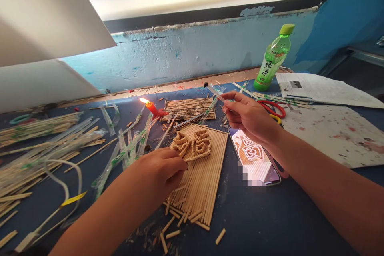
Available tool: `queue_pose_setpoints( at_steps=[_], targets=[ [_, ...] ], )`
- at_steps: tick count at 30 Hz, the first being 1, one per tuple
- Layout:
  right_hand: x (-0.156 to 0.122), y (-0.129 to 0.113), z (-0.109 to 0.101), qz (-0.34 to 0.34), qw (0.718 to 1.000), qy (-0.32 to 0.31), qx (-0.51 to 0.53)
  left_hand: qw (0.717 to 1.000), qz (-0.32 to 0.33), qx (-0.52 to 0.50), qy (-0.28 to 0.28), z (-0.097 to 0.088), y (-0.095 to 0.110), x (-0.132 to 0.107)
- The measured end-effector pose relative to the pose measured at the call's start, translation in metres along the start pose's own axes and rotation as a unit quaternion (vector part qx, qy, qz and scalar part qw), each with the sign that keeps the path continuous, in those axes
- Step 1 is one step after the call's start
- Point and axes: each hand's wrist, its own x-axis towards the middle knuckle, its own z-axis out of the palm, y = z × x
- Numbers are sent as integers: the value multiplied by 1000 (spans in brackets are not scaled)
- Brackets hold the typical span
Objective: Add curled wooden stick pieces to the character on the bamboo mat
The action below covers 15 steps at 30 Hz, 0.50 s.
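Observation:
A panel of wooden sticks (207, 184) laid side by side lies on the dark blue table, with a raised pattern of short stick pieces (201, 146) on it. My left hand (160, 170) is at the pattern's left lower edge. Its fingers are pinched, and whatever is in them is hidden. My right hand (250, 114) is raised above the phone (249, 152), closed round a translucent glue stick (214, 91) with a blackened tip. The phone displays a similar stick pattern. A lit red candle (152, 108) leans behind the panel.
Cut stick pieces (173, 234) lie at the panel's near end. Sticks and plastic wrappers (120, 152) cover the left side, with a white cable (79, 176). A smaller stick panel (190, 108), red-handled scissors (274, 107), a green bottle (273, 62) and papers (324, 92) are farther back.

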Motion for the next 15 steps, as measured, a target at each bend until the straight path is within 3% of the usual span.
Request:
queue_pose_setpoints(
  at_steps=[15],
  targets=[
    [0, 0, 0, -2, 1000, -4, -2, 1000, -1, -2, -10, 3, 2, 0]
  ],
)
